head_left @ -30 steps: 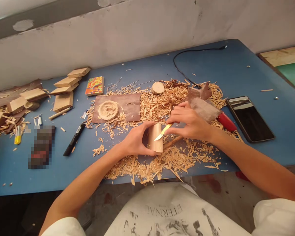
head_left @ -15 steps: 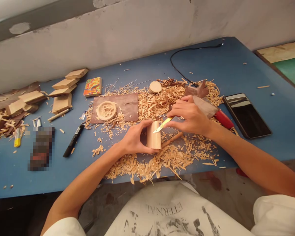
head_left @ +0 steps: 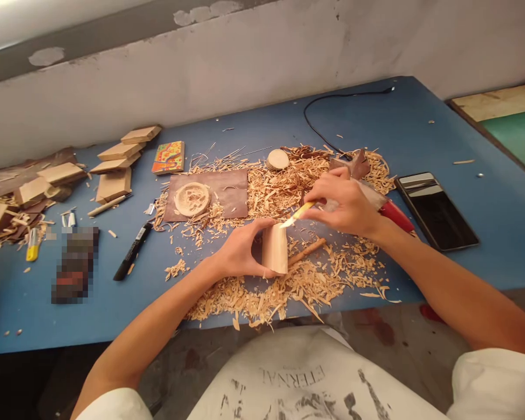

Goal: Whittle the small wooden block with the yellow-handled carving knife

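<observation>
A pale wooden block (head_left: 275, 251) stands between the thumb and fingers of my left hand (head_left: 241, 249), which is closed around its left side. My right hand (head_left: 342, 201) grips a yellow-handled craft knife (head_left: 298, 216). The blade tip is at the block's upper right edge; whether it touches the wood I cannot tell. Wood shavings (head_left: 315, 274) lie under and around both hands. A thin brown stick (head_left: 307, 251) rests on the shavings just right of the block. Behind my right wrist a tool with a red handle (head_left: 397, 216) is partly hidden.
A carved round wood piece (head_left: 192, 199) lies on brown sandpaper (head_left: 231, 192). Further left are a black marker (head_left: 132, 252), stacked wooden blocks (head_left: 114, 185) and a painted tile (head_left: 168, 157). To the right lies a phone (head_left: 437, 213); a black cable (head_left: 319, 105) runs behind, all on the blue table (head_left: 420, 134).
The knife tip has moved up the block from its middle to its top edge. The block's face looks turned slightly. A dark blur now shows at the far left edge.
</observation>
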A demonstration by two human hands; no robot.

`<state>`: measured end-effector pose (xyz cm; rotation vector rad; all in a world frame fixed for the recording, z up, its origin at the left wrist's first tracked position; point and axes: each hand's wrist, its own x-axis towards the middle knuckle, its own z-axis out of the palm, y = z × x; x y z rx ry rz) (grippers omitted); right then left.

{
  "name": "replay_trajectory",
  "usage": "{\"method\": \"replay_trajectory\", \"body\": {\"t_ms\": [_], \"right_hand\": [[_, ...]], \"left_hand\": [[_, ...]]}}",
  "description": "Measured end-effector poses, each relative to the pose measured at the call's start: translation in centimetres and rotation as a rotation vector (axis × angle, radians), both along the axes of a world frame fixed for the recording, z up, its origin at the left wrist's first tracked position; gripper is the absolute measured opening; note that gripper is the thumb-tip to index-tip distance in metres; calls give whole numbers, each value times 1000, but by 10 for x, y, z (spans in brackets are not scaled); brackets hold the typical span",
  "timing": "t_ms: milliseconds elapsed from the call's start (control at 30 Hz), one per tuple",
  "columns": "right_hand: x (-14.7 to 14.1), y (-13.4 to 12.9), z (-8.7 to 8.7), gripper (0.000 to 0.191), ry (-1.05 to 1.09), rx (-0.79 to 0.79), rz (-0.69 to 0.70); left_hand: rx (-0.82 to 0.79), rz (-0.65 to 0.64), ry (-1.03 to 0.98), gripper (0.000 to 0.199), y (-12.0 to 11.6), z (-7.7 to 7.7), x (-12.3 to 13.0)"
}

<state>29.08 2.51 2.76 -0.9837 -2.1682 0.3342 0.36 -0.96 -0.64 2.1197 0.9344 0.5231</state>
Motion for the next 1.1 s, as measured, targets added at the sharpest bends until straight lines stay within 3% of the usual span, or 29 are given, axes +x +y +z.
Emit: {"method": "replay_trajectory", "body": {"t_ms": [167, 367, 533, 733, 800, 933, 1000, 1100], "right_hand": [[-14, -12, -1, 33, -5, -51, 200], [-13, -9, -11, 34, -9, -56, 186], [-12, -10, -10, 35, -34, -4, 165], [-7, -5, -10, 35, -79, 77, 91], [5, 5, -13, 35, -110, 94, -33], [30, 28, -15, 41, -89, 122, -416], [32, 30, -13, 40, -77, 101, -426], [19, 20, -8, 36, -63, 68, -243]], "left_hand": [[12, 13, -21, 101, -1, 0, 2], [0, 16, -12, 100, -1, 0, 2], [16, 27, -12, 102, -2, 1, 3], [11, 35, -15, 100, -2, 2, 3], [17, 3, -1, 99, -1, 3, 3], [15, -56, 53, 97, -2, 4, 2], [10, -52, 60, 98, -2, 4, 2], [22, -51, 35, 99, -2, 4, 3]]}}
